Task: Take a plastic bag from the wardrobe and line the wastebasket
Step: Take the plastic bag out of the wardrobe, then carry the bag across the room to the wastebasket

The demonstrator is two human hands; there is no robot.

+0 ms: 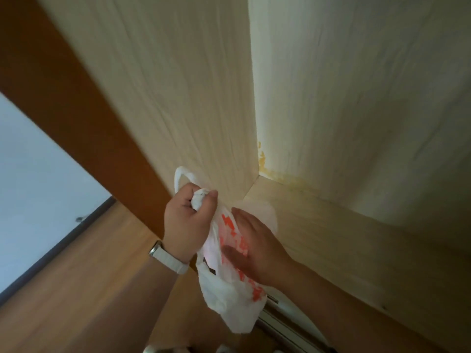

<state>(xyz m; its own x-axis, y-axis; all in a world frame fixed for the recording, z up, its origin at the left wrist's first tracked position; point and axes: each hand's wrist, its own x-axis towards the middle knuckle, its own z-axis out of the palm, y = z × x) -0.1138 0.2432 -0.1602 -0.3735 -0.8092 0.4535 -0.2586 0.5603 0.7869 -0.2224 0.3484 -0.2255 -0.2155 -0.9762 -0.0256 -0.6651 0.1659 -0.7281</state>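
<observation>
Bag [230,296] bunched in left hand [188,220] fist; right hand [251,247] fingers flat against it, wardrobe [318,225] corner close.

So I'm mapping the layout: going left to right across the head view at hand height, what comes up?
White wall → wood floor → left hand → plastic bag → right hand → wardrobe shelf.

Left hand [190,220] fisted around bunched white plastic bag [229,284]; right hand [251,244] flat against it, inside pale wardrobe [344,98].

White plastic bag [229,296] with red print hangs crumpled before wardrobe [178,98].
</observation>
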